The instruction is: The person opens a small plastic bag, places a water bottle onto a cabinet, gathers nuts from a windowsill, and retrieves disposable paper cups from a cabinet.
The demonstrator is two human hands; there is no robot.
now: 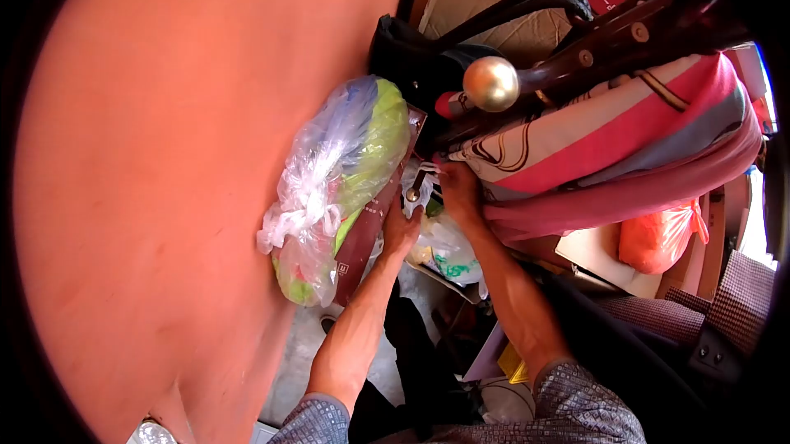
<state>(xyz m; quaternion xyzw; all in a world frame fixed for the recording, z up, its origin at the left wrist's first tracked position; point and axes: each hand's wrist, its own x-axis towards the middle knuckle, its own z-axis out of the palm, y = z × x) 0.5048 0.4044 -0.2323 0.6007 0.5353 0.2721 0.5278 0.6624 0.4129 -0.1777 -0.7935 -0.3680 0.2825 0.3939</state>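
- Right hand (pixel 461 190): fingers pinched on a thin white strip of the clear plastic bag (pixel 449 248).
- Left hand (pixel 401 230): fingers curled just below the dark hook (pixel 419 181); cannot tell whether they grip film.
- Progress, judged: bag's top brought up to the hook, between the hands; seating of the strip over it unclear. Letting go not yet done.
- Bag body hangs below the hands: thin, crinkled, see-through, green print.
- Left of it, knotted plastic bundle (pixel 362 135): glossy film, blue and lime contents, against a flat maroon box (pixel 364 251).
- Right: draped scarf (pixel 634 135), soft folds, pink, grey and cream; smooth gold ball (pixel 491 83) alongside.
- Farther: bulging orange-red bag (pixel 656 240); creased cardboard (pixel 485 0).
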